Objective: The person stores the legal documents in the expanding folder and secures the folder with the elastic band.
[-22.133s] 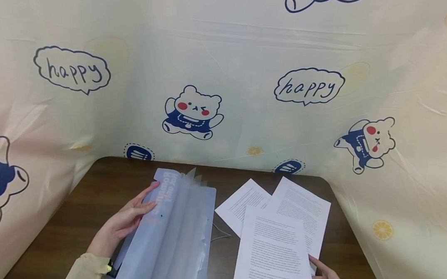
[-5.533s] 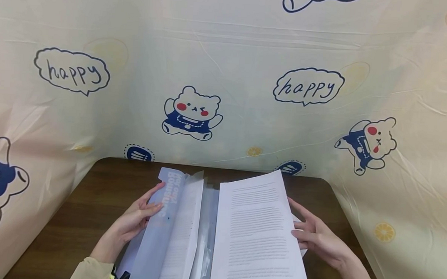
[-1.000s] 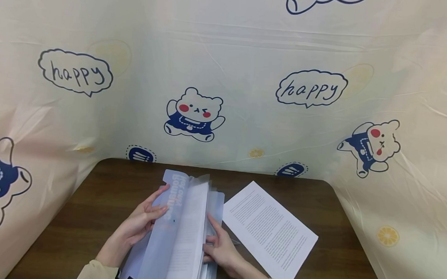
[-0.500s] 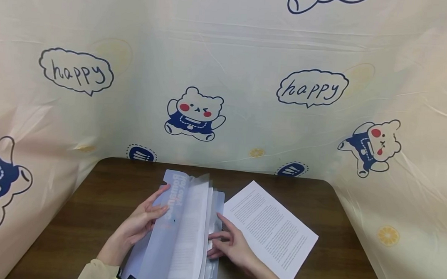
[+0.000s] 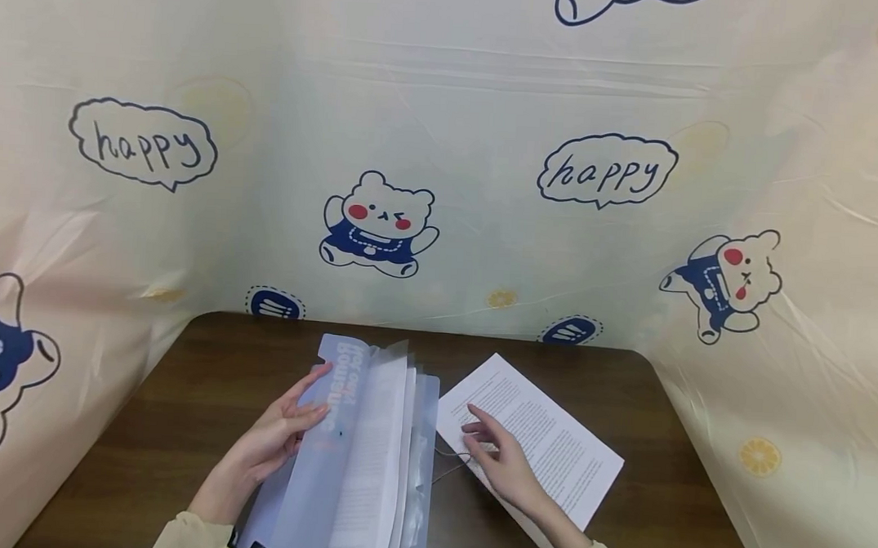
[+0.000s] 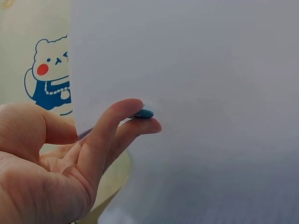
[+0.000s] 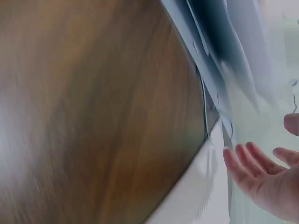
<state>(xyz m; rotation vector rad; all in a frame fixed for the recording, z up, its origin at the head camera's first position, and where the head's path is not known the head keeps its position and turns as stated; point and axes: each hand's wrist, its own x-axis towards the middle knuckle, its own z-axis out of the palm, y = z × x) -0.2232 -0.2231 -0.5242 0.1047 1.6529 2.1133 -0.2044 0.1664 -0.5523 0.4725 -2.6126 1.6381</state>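
Note:
A pale blue clear-pocket folder (image 5: 418, 486) stands spread in the head view, with printed sheets (image 5: 372, 467) among its leaves. My left hand (image 5: 270, 438) grips the lettered front cover (image 5: 316, 465) by its left edge. In the left wrist view a small teal piece (image 6: 145, 113) shows between two fingertips of that hand; what it is I cannot tell. To the folder's right lies a printed sheet of paper (image 5: 559, 455). Over its left part hangs my right hand (image 5: 506, 465), fingers loosely bent and holding nothing. The right wrist view shows those fingers (image 7: 250, 170) apart from the folder.
A dark wooden table (image 5: 657, 496) carries everything. A thin cord (image 5: 452, 453) loops out of the folder's right edge toward the sheet. Behind the table hangs a pale printed curtain (image 5: 478, 227).
Papers seen earlier on the right now sit inside the folder, and one loose sheet shows there. My right hand has moved off the folder's inner leaves to the right. My left hand keeps its grip.

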